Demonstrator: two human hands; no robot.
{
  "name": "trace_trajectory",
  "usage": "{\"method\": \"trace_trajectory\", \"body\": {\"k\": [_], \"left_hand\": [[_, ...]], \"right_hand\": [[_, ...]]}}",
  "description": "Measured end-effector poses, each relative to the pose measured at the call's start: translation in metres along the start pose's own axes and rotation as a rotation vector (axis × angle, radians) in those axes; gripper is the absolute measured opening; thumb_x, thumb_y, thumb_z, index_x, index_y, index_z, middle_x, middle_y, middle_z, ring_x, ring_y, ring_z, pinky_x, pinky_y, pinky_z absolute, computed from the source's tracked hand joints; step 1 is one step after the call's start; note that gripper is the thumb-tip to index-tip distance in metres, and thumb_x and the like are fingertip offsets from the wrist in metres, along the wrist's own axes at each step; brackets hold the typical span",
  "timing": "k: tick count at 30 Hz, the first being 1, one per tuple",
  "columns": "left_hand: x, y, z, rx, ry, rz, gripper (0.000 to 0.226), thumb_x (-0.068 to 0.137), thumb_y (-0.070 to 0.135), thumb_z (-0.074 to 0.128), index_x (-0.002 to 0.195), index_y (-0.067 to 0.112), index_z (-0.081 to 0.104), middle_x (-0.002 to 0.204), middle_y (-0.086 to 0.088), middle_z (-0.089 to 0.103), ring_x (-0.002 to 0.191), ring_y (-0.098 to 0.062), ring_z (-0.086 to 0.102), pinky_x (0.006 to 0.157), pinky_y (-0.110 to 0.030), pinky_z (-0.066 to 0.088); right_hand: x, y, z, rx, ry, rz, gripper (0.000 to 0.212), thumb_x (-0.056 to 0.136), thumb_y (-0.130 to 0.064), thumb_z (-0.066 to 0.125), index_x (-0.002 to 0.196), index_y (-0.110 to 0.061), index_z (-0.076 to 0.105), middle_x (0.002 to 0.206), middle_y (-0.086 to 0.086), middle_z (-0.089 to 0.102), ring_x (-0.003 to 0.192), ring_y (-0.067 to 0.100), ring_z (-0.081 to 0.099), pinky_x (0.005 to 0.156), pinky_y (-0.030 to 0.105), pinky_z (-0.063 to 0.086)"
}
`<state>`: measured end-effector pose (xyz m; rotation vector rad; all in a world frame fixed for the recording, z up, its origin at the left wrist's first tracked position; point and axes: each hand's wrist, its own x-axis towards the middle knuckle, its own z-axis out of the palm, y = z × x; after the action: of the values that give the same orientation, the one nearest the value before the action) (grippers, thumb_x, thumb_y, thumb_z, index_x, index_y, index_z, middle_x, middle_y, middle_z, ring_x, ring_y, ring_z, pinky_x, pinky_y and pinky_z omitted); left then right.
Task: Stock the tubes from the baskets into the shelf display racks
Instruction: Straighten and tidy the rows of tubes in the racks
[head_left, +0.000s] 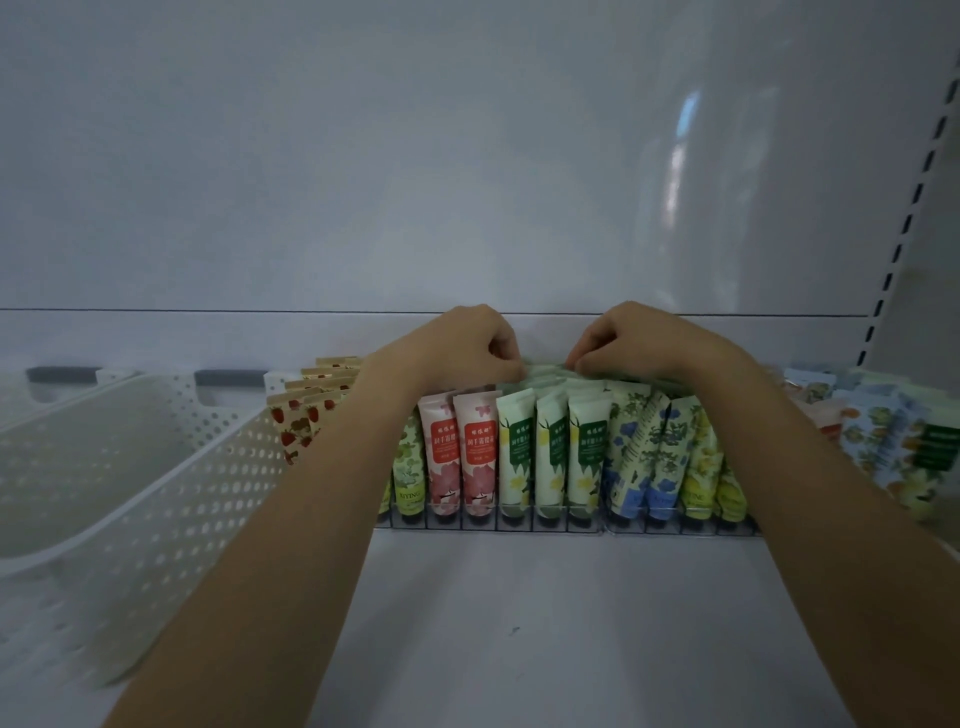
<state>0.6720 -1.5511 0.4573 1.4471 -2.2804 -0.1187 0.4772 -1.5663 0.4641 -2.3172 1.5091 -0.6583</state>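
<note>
A clear display rack (566, 524) on the white shelf holds rows of upright tubes: pink floral tubes (460, 457), pale green tubes (550, 452), blue floral tubes (644, 457), yellow-green ones (704, 467). My left hand (467, 343) and my right hand (639, 338) reach over the rack to its back. Both have curled fingers that pinch the top edges of the rearmost pale green tubes (545, 371). How many tubes each hand holds is hidden by the fingers.
A white perforated basket (171, 499) lies tilted at the left, with strawberry-print tubes (304, 415) behind it. More floral tubes (883, 441) stand at the right. The shelf's back wall is close behind the rack. A slotted upright (904, 228) runs up the right side.
</note>
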Motion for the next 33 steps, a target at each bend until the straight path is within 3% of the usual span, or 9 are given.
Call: {"method": "trace_trajectory", "body": {"k": [10,16,19,22,28,33], "left_hand": [[-0.003,0.007,-0.006,0.000,-0.043,0.007,0.016,0.083,0.027,0.063,0.067,0.029,0.061,0.084,0.006,0.067,0.081,-0.009,0.061,0.065,-0.019,0.046],[-0.001,0.007,-0.003,-0.003,-0.047,0.007,0.019,0.084,0.027,0.063,0.066,0.029,0.060,0.082,0.007,0.067,0.081,-0.009,0.061,0.066,-0.018,0.046],[-0.001,0.005,-0.001,-0.023,-0.047,0.001,0.017,0.085,0.027,0.063,0.067,0.029,0.061,0.079,0.010,0.066,0.079,-0.008,0.061,0.067,-0.018,0.047],[-0.001,0.004,-0.001,-0.036,-0.052,0.002,0.011,0.084,0.027,0.062,0.074,0.025,0.065,0.081,0.010,0.067,0.079,-0.008,0.062,0.069,-0.020,0.048],[0.004,-0.002,-0.011,0.006,0.110,-0.015,0.016,0.091,0.018,0.053,0.100,0.016,0.065,0.091,0.008,0.058,0.077,-0.003,0.051,0.067,-0.010,0.037],[0.006,-0.010,-0.008,0.048,0.137,-0.120,0.023,0.090,0.009,0.050,0.108,0.013,0.065,0.108,-0.002,0.064,0.093,-0.012,0.055,0.083,-0.021,0.043]], "right_hand": [[0.000,-0.003,-0.002,-0.065,-0.085,-0.026,0.013,0.087,-0.017,0.060,0.088,-0.024,0.070,0.081,-0.015,0.062,0.078,0.003,0.055,0.063,0.017,0.040],[0.000,-0.003,-0.003,-0.010,0.033,-0.072,0.021,0.086,-0.011,0.059,0.078,-0.029,0.067,0.080,-0.013,0.063,0.076,0.003,0.057,0.060,0.018,0.040],[0.000,-0.003,-0.002,-0.050,-0.020,-0.066,0.018,0.086,-0.012,0.060,0.079,-0.027,0.067,0.079,-0.014,0.062,0.074,0.001,0.055,0.059,0.016,0.039],[0.000,-0.004,0.001,-0.068,-0.058,-0.043,0.017,0.087,-0.011,0.059,0.083,-0.025,0.069,0.081,-0.012,0.062,0.076,0.002,0.055,0.062,0.016,0.040],[0.003,-0.014,-0.027,0.012,0.175,-0.161,0.015,0.087,-0.013,0.061,0.088,-0.026,0.068,0.085,-0.012,0.059,0.077,-0.001,0.051,0.075,0.021,0.036],[0.016,-0.025,-0.020,0.023,0.094,-0.123,0.014,0.085,-0.009,0.062,0.093,-0.018,0.071,0.086,0.000,0.066,0.068,0.006,0.056,0.063,0.019,0.043]]}}
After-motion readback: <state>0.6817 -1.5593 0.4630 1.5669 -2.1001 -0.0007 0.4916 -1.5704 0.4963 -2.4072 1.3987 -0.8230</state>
